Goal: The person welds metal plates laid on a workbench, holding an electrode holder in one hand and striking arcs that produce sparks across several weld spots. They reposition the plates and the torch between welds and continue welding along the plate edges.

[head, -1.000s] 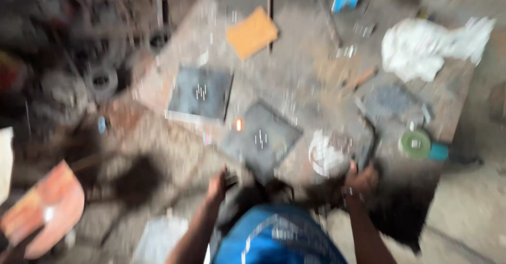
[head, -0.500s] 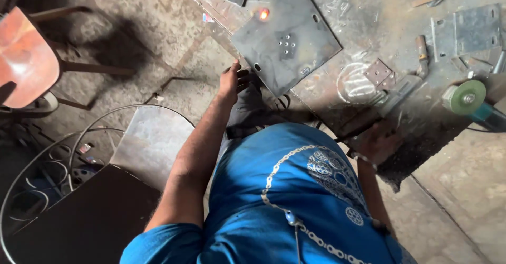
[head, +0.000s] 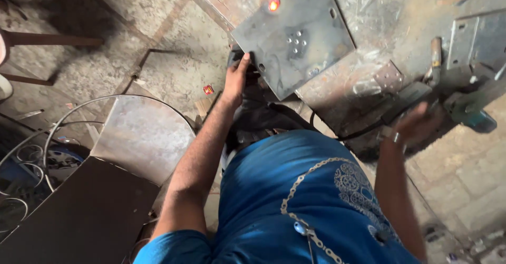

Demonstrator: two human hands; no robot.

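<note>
left hand [head: 235,79] rests at the near-left corner of a square steel plate [head: 295,32]; fingertips [head: 245,58] lie against the plate's edge and the thumb side is hidden, so whether the hand is closed on that edge or only laid on it cannot be told. the plate lies flat on the metal workbench [head: 379,11], directly ahead of and to the right of this grip, turned so that one corner points back toward the person. a small glowing red-orange spot [head: 273,4] sits near the plate's far corner, well apart from the fingers. a cluster of small holes [head: 297,41] shows near mid-plate, and single holes near the corners.

right hand [head: 419,124] is raised and blurred, fingers spread and slack, holding nothing visible. it is well to the right of the plate, near a dark flat tool body and cable [head: 406,99] on the bench edge and a green-bodied power tool [head: 472,111] just beyond.

handling judgement: the plate appears thick, rigid and heavy for one hand; edges may be sharp, and the area around the glowing spot is likely hot. the safest hold appears to be the near edges, farthest from the glow, one hand on each side of the near corner.

a curved sheet of metal [head: 139,137] and wire rings [head: 31,158] lie on the floor below and left of the left forearm.
</note>
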